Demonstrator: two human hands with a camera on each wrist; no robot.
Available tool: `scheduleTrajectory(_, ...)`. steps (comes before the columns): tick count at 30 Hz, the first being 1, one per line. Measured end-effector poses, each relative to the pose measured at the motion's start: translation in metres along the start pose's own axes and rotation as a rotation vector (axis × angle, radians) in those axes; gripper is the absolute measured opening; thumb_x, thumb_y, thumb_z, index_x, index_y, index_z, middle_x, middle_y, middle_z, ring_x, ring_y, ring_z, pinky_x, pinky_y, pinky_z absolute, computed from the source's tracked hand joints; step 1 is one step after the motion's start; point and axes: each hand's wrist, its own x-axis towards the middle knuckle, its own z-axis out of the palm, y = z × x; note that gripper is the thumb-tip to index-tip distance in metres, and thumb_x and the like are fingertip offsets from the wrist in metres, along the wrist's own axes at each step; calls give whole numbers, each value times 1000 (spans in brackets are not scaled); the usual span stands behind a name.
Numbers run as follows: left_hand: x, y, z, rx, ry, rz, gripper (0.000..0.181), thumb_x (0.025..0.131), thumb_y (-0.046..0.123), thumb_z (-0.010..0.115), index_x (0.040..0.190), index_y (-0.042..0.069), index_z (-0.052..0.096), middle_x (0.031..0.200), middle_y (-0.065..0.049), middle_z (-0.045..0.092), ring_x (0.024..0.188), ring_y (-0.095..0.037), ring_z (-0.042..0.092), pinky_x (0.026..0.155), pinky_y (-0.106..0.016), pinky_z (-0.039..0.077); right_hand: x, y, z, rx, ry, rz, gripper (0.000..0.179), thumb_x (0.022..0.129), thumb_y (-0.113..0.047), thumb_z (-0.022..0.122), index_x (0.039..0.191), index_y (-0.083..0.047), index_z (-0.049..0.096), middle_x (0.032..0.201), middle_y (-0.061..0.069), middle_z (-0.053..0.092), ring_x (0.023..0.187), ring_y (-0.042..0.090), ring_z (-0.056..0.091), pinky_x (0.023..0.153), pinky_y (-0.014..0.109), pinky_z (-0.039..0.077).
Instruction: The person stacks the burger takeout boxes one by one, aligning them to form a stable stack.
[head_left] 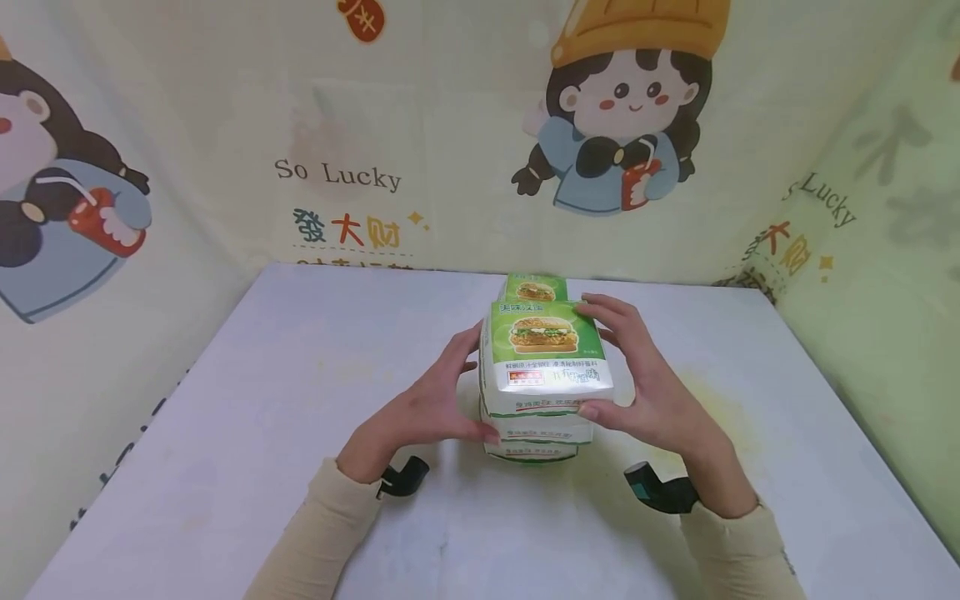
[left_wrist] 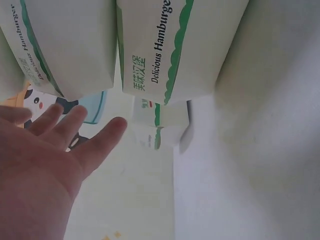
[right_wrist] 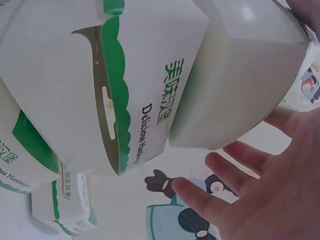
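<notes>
Okay, near side first: right hand (head_left: 648,392) spans the right side of the top box (head_left: 551,346), thumb at the front corner, index at the far edge, so I read it as holding that one. Left hand (head_left: 429,406) flanks the opposite side, thumb low by the middle box (head_left: 547,430), other fingertips partly hidden; can't tell if it grips. Key relation, my judgement: three boxes stacked between the hands, shared long axis upright, right hand nearer the upper level, left thumb lower, so a clean lift would want both at one height. Bottom box (head_left: 534,452) carries the other two on the white table (head_left: 210,400). Beyond those, more burger boxes (head_left: 537,290), neither hand on them, then the printed backdrop (head_left: 465,125)
</notes>
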Motion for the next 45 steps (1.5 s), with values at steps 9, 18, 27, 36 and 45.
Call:
scheduleTrajectory(9, -1, 9, -3, -36, 71, 98, 140, 60, 9, 95, 159, 33, -1, 165, 3, 11, 152, -17, 21, 119, -52, 33, 1, -2, 1, 5, 12, 17, 99, 69, -10, 82, 152, -26, 32, 155, -4, 28, 141, 16, 29, 114, 51, 33)
scheduleTrajectory(18, 0, 10, 1, -9, 36, -27, 135, 63, 20, 94, 158, 34, -1, 163, 8, 13, 150, -17, 24, 120, -50, 31, 0, 0, 2, -22, 49, 4, 94, 70, -13, 81, 151, -24, 35, 152, -1, 30, 140, 15, 28, 108, 65, 34)
scheduleTrajectory(27, 3, 4, 7, 24, 72, -58, 135, 63, 25, 95, 160, 24, 2, 162, 5, 17, 147, -20, 29, 121, -53, 28, 2, -1, 2, -22, 61, 13, 92, 71, -14, 81, 150, -25, 36, 152, 0, 30, 139, 15, 29, 107, 66, 34)
scheduleTrajectory(36, 3, 1, 5, 48, 69, -30, 132, 64, 23, 94, 160, 22, 5, 159, 3, 22, 147, -18, 28, 120, -52, 30, 3, 1, 4, -13, 30, 44, 95, 72, -17, 80, 152, -29, 30, 156, -2, 22, 141, 16, 25, 109, 61, 32)
scheduleTrajectory(45, 2, 3, 5, 56, 63, 26, 131, 64, 23, 94, 160, 28, 5, 159, 5, 24, 148, -14, 23, 118, -53, 32, 2, 1, 3, -3, 7, 39, 101, 71, -19, 81, 154, -29, 24, 161, -3, 16, 146, 18, 21, 113, 68, 26)
